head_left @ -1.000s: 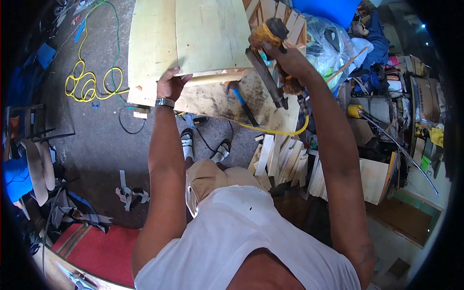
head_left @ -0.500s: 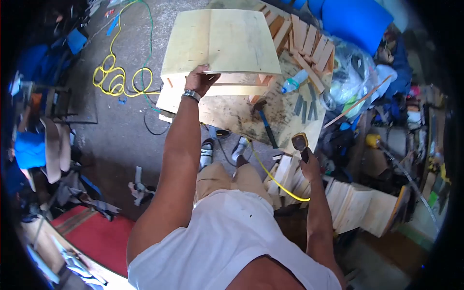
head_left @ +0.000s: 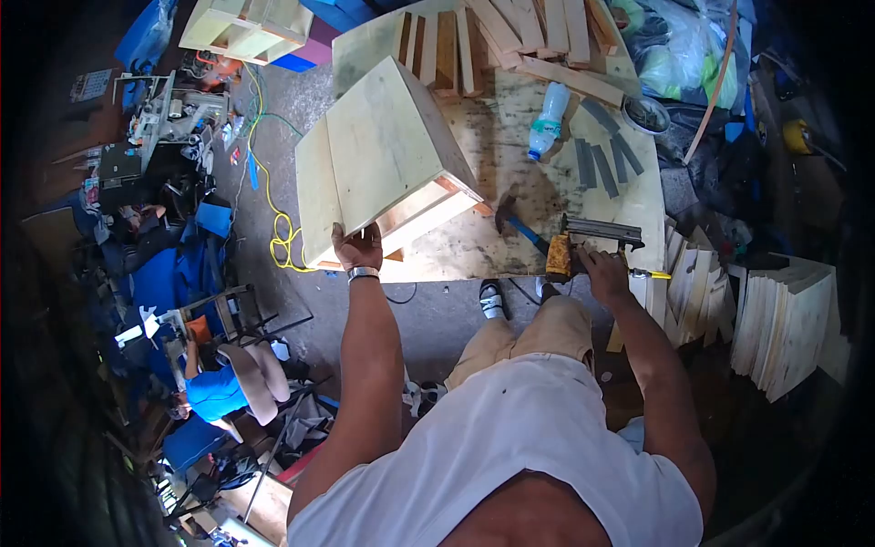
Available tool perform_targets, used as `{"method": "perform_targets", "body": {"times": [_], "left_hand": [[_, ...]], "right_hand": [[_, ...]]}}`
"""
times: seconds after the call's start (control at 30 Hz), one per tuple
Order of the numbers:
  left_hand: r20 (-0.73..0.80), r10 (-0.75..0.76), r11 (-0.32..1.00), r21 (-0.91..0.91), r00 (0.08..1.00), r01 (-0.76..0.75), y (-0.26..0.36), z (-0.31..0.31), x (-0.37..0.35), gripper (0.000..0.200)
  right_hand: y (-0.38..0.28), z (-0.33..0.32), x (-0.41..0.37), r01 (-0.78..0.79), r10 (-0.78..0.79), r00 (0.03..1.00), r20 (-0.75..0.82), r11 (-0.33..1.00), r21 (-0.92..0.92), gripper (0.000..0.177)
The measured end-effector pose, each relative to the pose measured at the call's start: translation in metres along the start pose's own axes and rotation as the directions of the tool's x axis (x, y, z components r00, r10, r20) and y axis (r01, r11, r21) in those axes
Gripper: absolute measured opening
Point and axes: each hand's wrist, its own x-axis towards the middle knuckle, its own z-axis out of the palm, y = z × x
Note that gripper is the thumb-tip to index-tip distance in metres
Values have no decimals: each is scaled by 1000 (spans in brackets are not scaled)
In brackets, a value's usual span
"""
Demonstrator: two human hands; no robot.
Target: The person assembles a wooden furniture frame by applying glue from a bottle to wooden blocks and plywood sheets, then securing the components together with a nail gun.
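Note:
My left hand [head_left: 357, 248] grips the near lower edge of a pale wooden box [head_left: 365, 159], thumb over the top panel and fingers tucked into the opening beneath. The box stands at an angle on the plywood worktable [head_left: 510, 246], its open side towards me. My right hand [head_left: 605, 275] is closed around a staple gun [head_left: 559, 259] with a worn yellow body and a dark magazine, held over the table's near edge. Just left of the staple gun lies a hammer [head_left: 521, 226] with a blue handle, its handle end hidden behind the tool.
Several wood strips [head_left: 497, 41] lie at the table's far side. A plastic bottle [head_left: 548, 121], grey strips [head_left: 602, 166] and a round tin [head_left: 645, 114] are at the right. Stacked boards [head_left: 782, 319] stand right of me. A yellow hose [head_left: 284, 239] crosses the floor; a seated person [head_left: 217, 392] is at left.
The box has turned, so its right side now shows. My right hand has brought the staple gun in over the table edge beside the hammer. The camera view has shifted too.

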Motion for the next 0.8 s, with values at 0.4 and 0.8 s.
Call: {"method": "perform_targets", "body": {"times": [0.4, 0.8], "left_hand": [[47, -156, 897, 424, 987, 121, -86, 44, -72, 49], [-61, -250, -584, 806, 966, -100, 17, -270, -177, 36]], "right_hand": [[43, 32, -6, -183, 181, 979, 91, 983, 20, 75], [41, -12, 28, -227, 124, 950, 287, 905, 360, 76]]}}
